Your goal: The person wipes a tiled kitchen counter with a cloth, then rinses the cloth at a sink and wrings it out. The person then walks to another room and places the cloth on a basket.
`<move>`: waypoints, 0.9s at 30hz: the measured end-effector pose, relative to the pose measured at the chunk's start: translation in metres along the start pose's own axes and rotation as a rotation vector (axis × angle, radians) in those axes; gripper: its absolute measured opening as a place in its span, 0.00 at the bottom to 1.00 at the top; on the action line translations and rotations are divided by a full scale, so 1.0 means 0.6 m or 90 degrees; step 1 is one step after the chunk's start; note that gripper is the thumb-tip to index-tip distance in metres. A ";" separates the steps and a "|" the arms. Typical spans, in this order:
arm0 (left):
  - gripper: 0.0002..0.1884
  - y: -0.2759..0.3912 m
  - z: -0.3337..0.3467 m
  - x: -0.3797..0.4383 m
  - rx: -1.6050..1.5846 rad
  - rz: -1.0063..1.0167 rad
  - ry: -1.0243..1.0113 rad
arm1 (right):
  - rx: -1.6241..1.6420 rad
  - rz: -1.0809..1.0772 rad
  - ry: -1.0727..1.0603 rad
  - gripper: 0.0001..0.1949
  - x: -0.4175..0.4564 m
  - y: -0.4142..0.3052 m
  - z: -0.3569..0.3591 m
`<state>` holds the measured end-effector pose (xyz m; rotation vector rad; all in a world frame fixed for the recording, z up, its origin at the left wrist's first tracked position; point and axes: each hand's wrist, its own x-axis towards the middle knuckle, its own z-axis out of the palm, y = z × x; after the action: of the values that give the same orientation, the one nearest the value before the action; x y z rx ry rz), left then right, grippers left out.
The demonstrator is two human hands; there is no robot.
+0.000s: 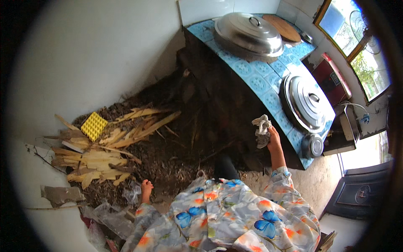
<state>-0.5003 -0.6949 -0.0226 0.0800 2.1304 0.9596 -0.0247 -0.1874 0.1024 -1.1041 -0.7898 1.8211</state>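
Observation:
My right hand (275, 140) grips a crumpled, greyish-white cloth (263, 129), raised beside the near edge of the blue-tiled stove counter (258, 77). Close by on the counter, a round metal lid (307, 99) with a handle covers a set-in wok. A small metal pot (312, 145) stands at the counter's near corner. Low on the left, my left hand (146, 188) hangs with its fingers curled and nothing visible in them. Near it lie split firewood (100, 160) and a clear plastic bag (131, 192) on debris-strewn ground.
A larger domed lid (250, 36) and a round wooden board (281, 27) occupy the counter's far end. On the woodpile rests a yellow egg tray (94, 126). A red box (330, 78) stands beneath the window (355, 41). The space below the counter is dark.

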 end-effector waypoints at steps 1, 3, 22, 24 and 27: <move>0.14 0.019 0.000 0.013 0.030 0.006 0.013 | -0.002 0.000 0.014 0.17 0.030 -0.008 0.020; 0.23 0.074 0.024 0.017 0.091 0.017 0.026 | -0.012 -0.038 0.024 0.16 0.098 -0.032 0.039; 0.07 0.228 0.001 0.106 -0.023 -0.105 0.120 | -0.946 -0.500 0.279 0.17 0.727 0.035 0.144; 0.14 0.264 0.017 0.124 -0.071 -0.136 0.082 | -0.943 -0.498 0.247 0.16 0.759 0.025 0.200; 0.24 0.274 0.044 0.148 -0.101 -0.170 0.067 | -0.917 -0.570 0.142 0.16 0.833 0.034 0.294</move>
<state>-0.5839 -0.5308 0.0186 -0.3319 2.0850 0.9854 -0.3197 0.2335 -0.0291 -1.3285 -2.1130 0.1765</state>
